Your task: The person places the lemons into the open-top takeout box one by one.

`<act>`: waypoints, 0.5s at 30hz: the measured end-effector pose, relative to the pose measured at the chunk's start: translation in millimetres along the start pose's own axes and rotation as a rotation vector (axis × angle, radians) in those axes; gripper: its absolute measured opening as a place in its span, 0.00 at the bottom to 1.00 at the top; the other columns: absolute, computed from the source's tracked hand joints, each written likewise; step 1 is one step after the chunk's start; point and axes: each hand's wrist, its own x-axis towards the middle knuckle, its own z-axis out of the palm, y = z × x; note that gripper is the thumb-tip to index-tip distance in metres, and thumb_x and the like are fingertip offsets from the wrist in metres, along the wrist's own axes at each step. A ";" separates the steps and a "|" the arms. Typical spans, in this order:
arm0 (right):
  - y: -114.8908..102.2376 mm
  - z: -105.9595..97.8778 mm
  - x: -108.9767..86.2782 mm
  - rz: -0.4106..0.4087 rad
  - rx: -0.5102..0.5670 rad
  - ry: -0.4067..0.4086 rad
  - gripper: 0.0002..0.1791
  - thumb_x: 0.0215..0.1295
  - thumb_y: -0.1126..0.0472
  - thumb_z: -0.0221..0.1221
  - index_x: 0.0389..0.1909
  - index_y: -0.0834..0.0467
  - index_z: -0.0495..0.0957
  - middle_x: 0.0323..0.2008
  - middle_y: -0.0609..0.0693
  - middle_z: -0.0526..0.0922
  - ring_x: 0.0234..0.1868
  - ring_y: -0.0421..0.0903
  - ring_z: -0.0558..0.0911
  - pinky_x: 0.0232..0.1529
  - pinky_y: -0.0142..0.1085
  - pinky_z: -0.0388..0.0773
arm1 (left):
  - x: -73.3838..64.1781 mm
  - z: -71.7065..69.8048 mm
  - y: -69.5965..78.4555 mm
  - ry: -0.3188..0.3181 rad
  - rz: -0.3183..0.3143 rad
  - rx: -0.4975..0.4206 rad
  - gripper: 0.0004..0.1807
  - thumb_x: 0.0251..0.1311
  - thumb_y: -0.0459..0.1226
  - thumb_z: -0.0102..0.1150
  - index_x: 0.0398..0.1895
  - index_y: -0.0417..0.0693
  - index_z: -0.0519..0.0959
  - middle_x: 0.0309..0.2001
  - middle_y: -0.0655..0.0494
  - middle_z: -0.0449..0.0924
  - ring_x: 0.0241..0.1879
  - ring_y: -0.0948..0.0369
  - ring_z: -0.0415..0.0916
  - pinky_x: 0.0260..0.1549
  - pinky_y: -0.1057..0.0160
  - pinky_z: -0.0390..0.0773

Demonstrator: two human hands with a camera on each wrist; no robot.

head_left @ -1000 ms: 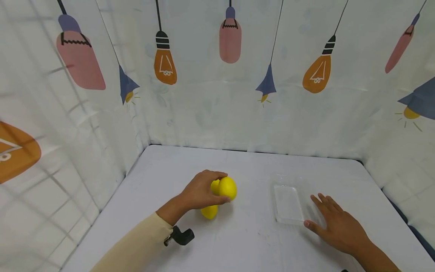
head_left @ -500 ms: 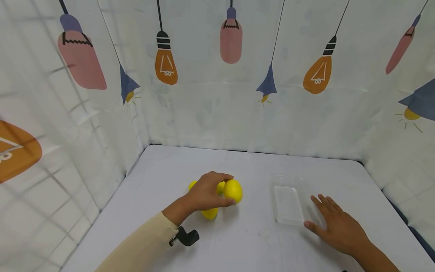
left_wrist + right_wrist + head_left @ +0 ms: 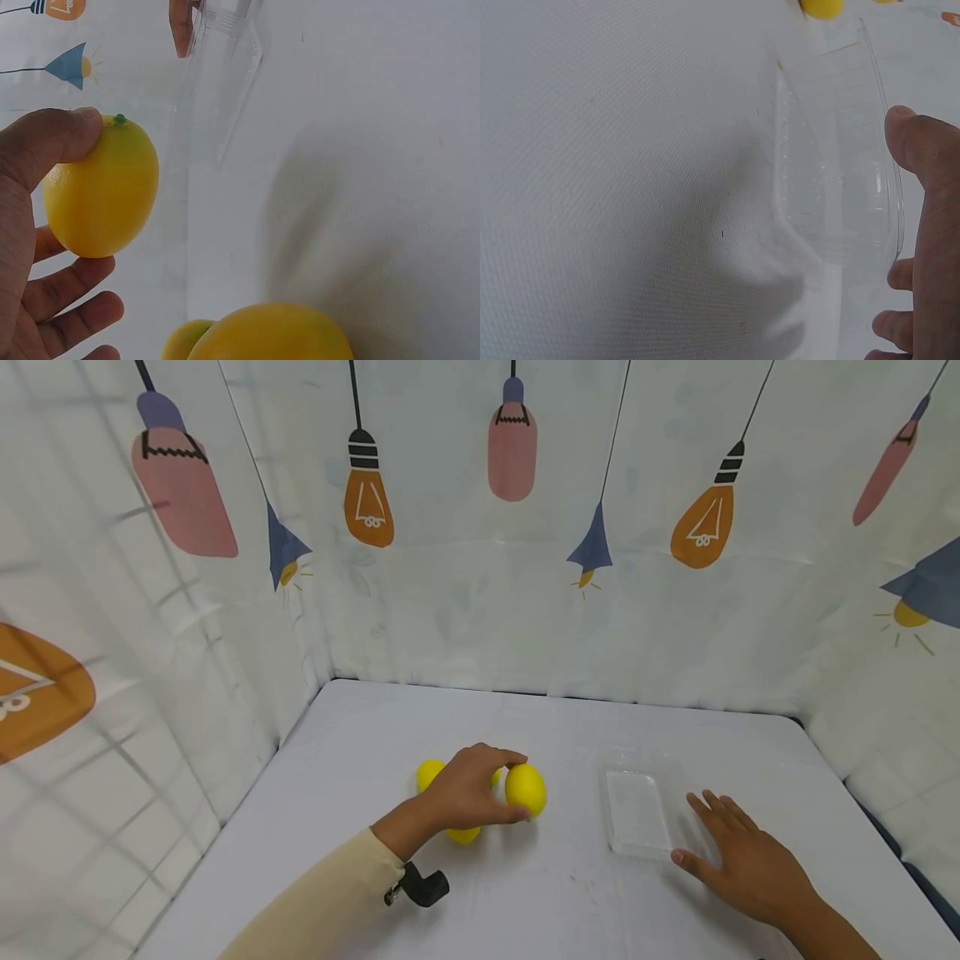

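Note:
A yellow lemon [image 3: 527, 792] with a green stem end is pinched between the thumb and fingers of my left hand [image 3: 471, 792], raised over the white table. In the left wrist view this lemon [image 3: 105, 187] stands stem-up in the grip. Partly hidden behind and below that hand lie more lemons, one at the back left [image 3: 430, 772] and one nearer me [image 3: 464, 836]. On the right, a clear plastic tray [image 3: 637, 846] sits on the table. My right hand [image 3: 750, 864] is spread at its right side, thumb [image 3: 904, 139] right at the rim.
White table [image 3: 570, 893] runs between the lemons and the tray. A fabric wall [image 3: 465, 610] printed with lamps and bulbs stands behind it, and others close in both sides. A black wrist mount [image 3: 425, 887] juts from my left sleeve.
My left hand has carried the lemon rightward and a little toward me, uncovering another lemon at the back left. The right hand and the tray have stayed put.

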 end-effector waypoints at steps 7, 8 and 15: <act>-0.8 -0.3 -1.3 -0.003 0.008 0.001 0.51 0.66 0.29 0.58 0.77 0.62 0.61 0.73 0.68 0.63 0.72 0.70 0.61 0.59 0.68 0.68 | 0.8 1.8 3.5 -0.011 0.022 0.019 0.41 0.50 0.60 0.76 0.67 0.54 0.78 0.54 0.69 0.80 0.55 0.56 0.75 0.57 0.53 0.73; -0.9 -0.3 -1.3 -0.003 0.009 0.000 0.51 0.67 0.29 0.58 0.77 0.61 0.61 0.73 0.68 0.63 0.72 0.70 0.61 0.59 0.68 0.68 | 0.8 1.9 4.3 -0.013 0.024 0.020 0.41 0.50 0.60 0.75 0.67 0.55 0.78 0.54 0.68 0.81 0.56 0.56 0.75 0.57 0.53 0.73; -0.4 0.7 -1.1 0.008 0.007 -0.007 0.51 0.66 0.29 0.57 0.77 0.61 0.61 0.73 0.68 0.63 0.72 0.70 0.60 0.57 0.69 0.69 | 3.7 10.2 4.1 -0.039 0.044 0.068 0.41 0.50 0.60 0.75 0.66 0.55 0.78 0.54 0.69 0.81 0.55 0.59 0.74 0.56 0.56 0.73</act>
